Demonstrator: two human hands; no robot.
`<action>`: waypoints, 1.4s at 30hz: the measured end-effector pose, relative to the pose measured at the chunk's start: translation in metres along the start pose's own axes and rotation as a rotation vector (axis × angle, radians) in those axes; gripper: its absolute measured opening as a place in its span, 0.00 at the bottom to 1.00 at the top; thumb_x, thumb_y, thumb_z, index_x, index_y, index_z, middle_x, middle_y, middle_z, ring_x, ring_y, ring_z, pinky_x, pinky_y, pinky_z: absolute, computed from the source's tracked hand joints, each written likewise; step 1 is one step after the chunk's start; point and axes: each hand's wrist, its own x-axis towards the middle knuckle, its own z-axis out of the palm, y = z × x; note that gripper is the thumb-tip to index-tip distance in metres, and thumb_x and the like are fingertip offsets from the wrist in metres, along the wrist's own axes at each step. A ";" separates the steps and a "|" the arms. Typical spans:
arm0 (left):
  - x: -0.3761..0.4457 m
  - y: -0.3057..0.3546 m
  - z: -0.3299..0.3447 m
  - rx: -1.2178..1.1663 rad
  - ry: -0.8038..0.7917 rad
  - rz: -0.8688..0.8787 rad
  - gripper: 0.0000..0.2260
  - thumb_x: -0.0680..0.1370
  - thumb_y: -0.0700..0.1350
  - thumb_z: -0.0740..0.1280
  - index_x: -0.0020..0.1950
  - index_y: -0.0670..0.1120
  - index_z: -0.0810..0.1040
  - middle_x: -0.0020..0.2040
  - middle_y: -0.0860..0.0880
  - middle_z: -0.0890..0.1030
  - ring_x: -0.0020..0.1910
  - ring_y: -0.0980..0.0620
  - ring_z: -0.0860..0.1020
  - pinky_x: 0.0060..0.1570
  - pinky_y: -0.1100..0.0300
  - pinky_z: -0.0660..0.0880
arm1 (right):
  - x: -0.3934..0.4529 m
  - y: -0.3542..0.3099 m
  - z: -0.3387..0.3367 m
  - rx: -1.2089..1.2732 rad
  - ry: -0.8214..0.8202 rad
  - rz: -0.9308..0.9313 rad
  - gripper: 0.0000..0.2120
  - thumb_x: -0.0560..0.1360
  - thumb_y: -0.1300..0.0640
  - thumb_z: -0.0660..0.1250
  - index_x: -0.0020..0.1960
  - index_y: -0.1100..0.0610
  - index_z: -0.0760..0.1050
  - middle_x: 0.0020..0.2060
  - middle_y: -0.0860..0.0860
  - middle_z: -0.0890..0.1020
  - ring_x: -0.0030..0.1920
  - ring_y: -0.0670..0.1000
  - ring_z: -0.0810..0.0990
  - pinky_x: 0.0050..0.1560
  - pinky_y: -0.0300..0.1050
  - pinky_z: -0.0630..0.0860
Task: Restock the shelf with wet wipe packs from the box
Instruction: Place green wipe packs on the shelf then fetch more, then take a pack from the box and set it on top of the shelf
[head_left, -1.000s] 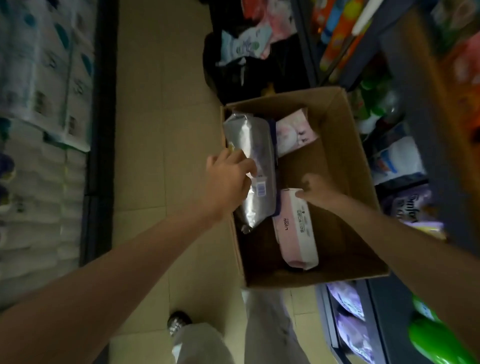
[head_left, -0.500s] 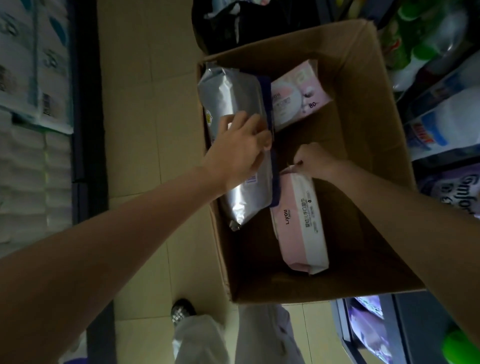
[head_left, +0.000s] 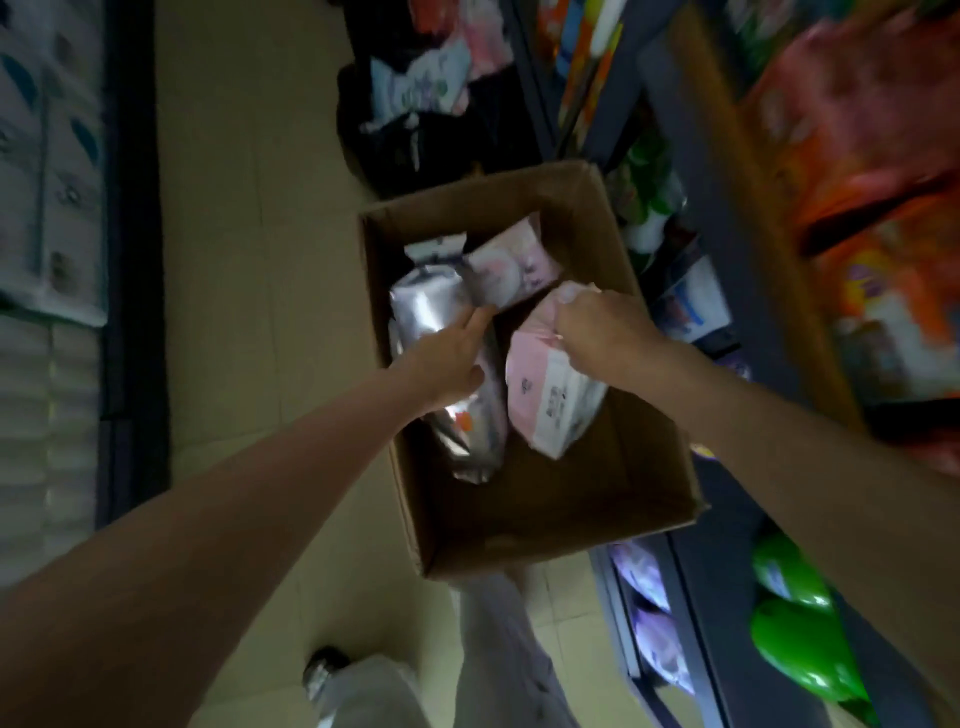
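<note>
Over the box (head_left: 613, 483), right hand (head_left: 597, 327) has lifted pink pack (head_left: 550, 400).

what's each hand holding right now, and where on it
Right hand grips the pink wipe pack by its top end. Left hand holds the silver pack mid-body.

No writing can be read. The pink-and-white soft plastic wipe pack (head_left: 550, 395), over the open brown cardboard box (head_left: 613, 467), bears a white label with dark print, too blurred to make out. The silver foil pack (head_left: 441, 317) beside it shows an orange mark, likewise unreadable.
</note>
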 end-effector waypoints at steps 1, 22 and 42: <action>-0.002 0.004 -0.013 -0.046 0.040 -0.009 0.30 0.76 0.38 0.61 0.75 0.45 0.52 0.73 0.44 0.61 0.61 0.39 0.74 0.55 0.51 0.70 | -0.006 0.001 -0.019 -0.021 0.054 0.002 0.12 0.77 0.61 0.58 0.58 0.62 0.74 0.54 0.59 0.78 0.54 0.60 0.77 0.48 0.49 0.72; -0.442 -0.109 -0.362 -0.455 0.658 0.042 0.50 0.68 0.43 0.76 0.75 0.55 0.40 0.72 0.60 0.57 0.72 0.58 0.60 0.68 0.66 0.61 | -0.161 -0.342 -0.468 0.601 1.425 -0.756 0.10 0.74 0.66 0.62 0.39 0.68 0.80 0.28 0.52 0.77 0.30 0.40 0.70 0.30 0.29 0.61; -0.811 -0.189 -0.363 -0.984 1.609 0.125 0.42 0.60 0.48 0.79 0.70 0.54 0.63 0.61 0.42 0.79 0.55 0.40 0.80 0.51 0.42 0.77 | -0.268 -0.699 -0.548 1.068 -0.286 -1.411 0.33 0.62 0.34 0.68 0.60 0.51 0.72 0.46 0.54 0.80 0.39 0.50 0.82 0.40 0.44 0.78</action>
